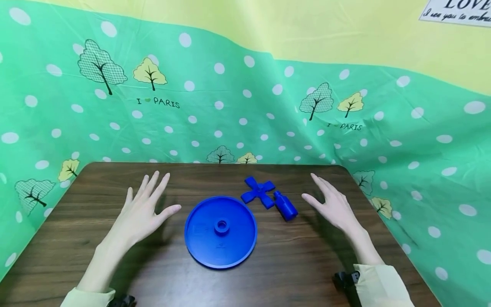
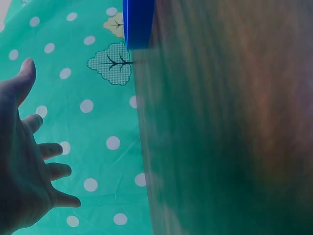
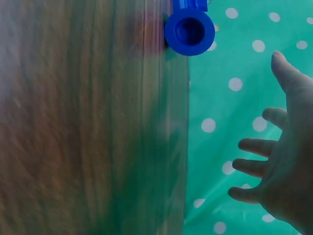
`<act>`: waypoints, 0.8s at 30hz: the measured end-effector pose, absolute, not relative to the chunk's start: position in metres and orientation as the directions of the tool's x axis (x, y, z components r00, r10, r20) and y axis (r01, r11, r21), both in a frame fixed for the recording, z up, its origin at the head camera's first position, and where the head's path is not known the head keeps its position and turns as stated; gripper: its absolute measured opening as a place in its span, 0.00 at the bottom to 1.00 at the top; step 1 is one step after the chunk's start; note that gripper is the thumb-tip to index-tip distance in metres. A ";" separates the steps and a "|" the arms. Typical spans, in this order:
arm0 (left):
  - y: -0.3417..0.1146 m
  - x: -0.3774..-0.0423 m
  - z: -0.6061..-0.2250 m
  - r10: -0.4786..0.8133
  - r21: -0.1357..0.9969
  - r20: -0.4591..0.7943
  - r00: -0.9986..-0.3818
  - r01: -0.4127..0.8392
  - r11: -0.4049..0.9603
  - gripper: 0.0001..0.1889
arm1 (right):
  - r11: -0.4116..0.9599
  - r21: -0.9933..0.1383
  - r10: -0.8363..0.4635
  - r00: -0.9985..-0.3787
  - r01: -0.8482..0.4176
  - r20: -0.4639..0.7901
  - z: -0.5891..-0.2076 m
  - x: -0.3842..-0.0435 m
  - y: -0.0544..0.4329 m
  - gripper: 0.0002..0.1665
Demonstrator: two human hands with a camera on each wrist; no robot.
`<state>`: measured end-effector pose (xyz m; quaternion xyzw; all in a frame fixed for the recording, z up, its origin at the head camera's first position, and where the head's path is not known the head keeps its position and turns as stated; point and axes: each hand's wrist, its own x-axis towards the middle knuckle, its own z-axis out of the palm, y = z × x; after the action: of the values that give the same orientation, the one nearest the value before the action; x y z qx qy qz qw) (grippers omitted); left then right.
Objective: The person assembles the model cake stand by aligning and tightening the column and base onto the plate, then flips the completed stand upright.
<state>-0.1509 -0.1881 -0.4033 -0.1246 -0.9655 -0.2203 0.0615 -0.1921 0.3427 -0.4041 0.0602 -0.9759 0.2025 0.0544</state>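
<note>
A round blue disc (image 1: 207,243) with a raised rim and a small central socket lies on the table. Behind it to the right is a blue four-armed cross piece (image 1: 259,191). Close beside the cross, a blue bottle-shaped piece (image 1: 286,207) rests on its side; its hollow round end (image 3: 205,36) faces the right wrist view. Left of the disc, my left hand (image 1: 141,213) hovers with fingers spread, holding nothing. My right hand (image 1: 333,205) is over the table right of the bottle-shaped piece, fingers extended and thumb apart, also holding nothing.
The dark wooden table (image 1: 184,290) ends at a back edge against a green and yellow cloth (image 1: 230,98) with white dots and printed trees. Black straps show at both wrists. A printed card (image 1: 456,12) hangs at the upper right.
</note>
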 end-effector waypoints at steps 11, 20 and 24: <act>-0.176 -0.131 -0.409 0.206 0.422 0.185 -0.961 0.267 0.866 0.47 | 0.886 -0.454 -0.050 -0.993 -0.095 0.109 -0.411 -0.171 0.330 0.48; -0.162 -0.129 -0.411 0.245 0.392 0.162 -0.956 0.291 0.873 0.47 | 0.872 -0.482 -0.043 -0.994 -0.085 0.097 -0.418 -0.159 0.317 0.49; -0.157 -0.132 -0.417 0.261 0.383 0.136 -0.956 0.294 0.876 0.47 | 0.870 -0.488 -0.039 -0.995 -0.077 0.087 -0.420 -0.154 0.314 0.49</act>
<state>-0.1315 -0.1566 -0.4167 -0.1435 -0.9676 -0.2038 0.0401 -0.1538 0.3138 -0.4196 0.0298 -0.9662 0.2535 0.0374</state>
